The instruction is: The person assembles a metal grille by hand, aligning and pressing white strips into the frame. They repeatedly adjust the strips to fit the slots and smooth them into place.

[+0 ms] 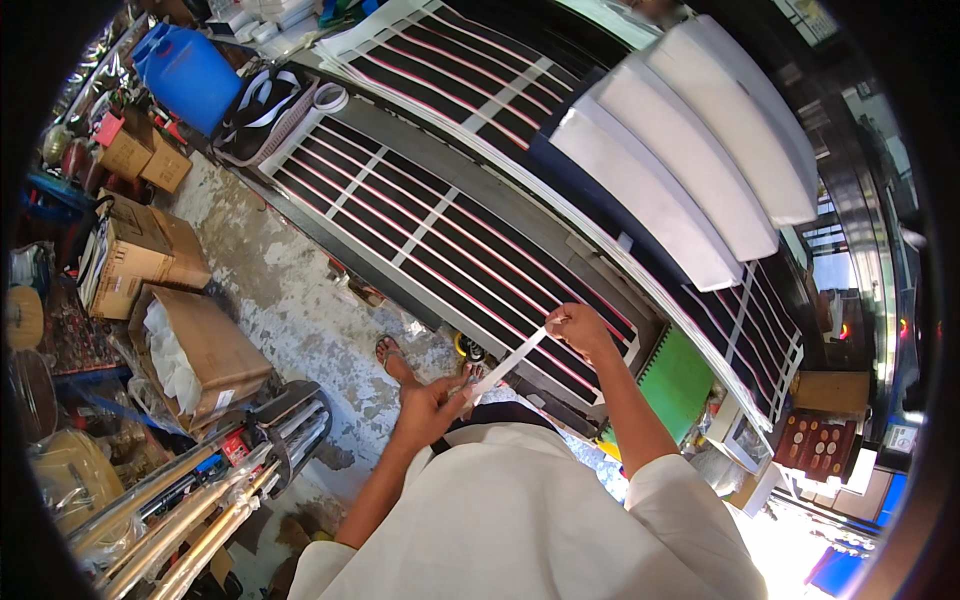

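A narrow white strip, which looks like tape (515, 358), runs taut and slanting between my two hands. Its upper end is pinched in the fingers of my right hand (578, 330), over the near right part of a striped sheet (410, 205). My left hand (428, 410) grips the lower end, close to my body and lower than the right. The sheet lies on a long grey bench and has black bands parted by white and red lines. Two pale strips cross its bands further left. At its far left end sits a white roll of tape (330, 97).
More striped sheets (430, 55) lie on a raised surface behind, with white padded blocks (650, 190) on top. A green spiral notebook (676, 385) is at the right. Cardboard boxes (215, 365), wrapped poles (215, 510) and a blue container (190, 80) stand left.
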A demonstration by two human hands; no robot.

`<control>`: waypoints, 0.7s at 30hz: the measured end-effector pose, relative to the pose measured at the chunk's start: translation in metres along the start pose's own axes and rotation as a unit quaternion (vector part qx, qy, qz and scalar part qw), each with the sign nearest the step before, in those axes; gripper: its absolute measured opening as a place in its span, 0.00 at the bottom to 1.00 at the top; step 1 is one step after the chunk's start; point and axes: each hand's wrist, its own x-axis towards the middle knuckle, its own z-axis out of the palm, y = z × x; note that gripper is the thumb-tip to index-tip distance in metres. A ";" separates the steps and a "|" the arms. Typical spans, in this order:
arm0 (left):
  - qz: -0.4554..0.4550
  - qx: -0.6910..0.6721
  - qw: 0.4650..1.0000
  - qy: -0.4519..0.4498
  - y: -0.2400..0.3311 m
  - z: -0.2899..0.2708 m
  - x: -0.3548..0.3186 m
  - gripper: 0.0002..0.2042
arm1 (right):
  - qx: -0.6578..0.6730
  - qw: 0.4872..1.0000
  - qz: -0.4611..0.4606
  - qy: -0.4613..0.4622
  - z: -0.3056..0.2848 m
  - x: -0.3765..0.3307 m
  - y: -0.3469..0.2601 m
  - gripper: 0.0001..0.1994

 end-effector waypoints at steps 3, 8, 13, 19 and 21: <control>-0.031 -0.045 0.998 -0.016 0.005 0.034 -0.019 0.20 | 0.037 0.998 0.039 -0.024 -0.019 -0.009 0.020 0.09; 0.007 -0.008 1.000 -0.008 0.013 0.060 -0.020 0.19 | -0.027 0.999 -0.040 -0.017 -0.039 -0.002 0.024 0.07; 0.006 -0.024 0.999 0.030 0.023 0.073 -0.003 0.17 | -0.105 0.979 -0.160 0.069 -0.046 0.016 0.017 0.10; 0.006 0.025 0.994 0.109 0.042 0.088 0.025 0.18 | -0.103 0.982 -0.098 0.124 -0.052 0.057 0.003 0.11; -0.003 0.076 0.988 0.133 0.041 0.091 0.036 0.19 | -0.126 0.980 -0.113 0.105 -0.056 0.068 -0.003 0.10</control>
